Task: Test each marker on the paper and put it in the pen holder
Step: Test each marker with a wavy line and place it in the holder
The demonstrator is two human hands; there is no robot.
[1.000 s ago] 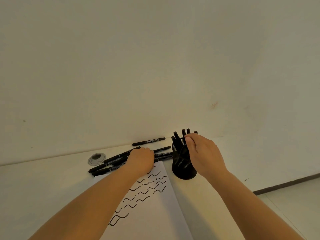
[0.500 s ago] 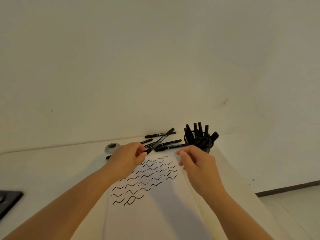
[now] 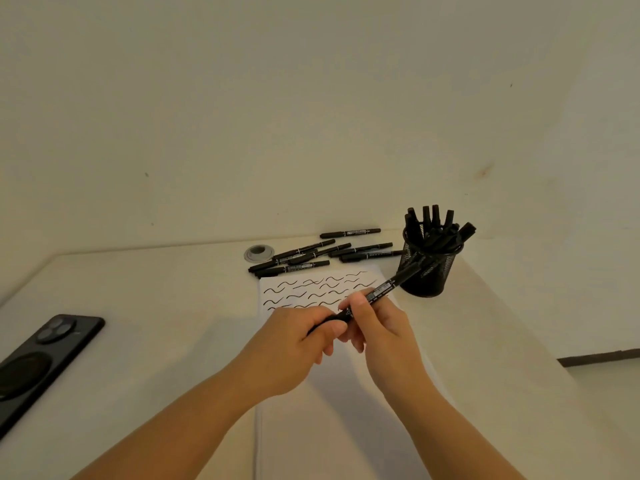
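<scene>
Upright, mesh pen holder (image 3: 429,271) crammed with black markers (image 3: 433,226) (caps up)

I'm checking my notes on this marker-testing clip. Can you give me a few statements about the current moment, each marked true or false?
1. Both hands hold one black marker above the paper. True.
2. The mesh pen holder is empty. False: several markers stand in it.
3. A dark phone lies camera side up at the table's left. True.
4. The paper is blank. False: rows of wavy black strokes cover its far end.
5. No markers lie loose on the table. False: several loose markers lie beyond the paper.
</scene>
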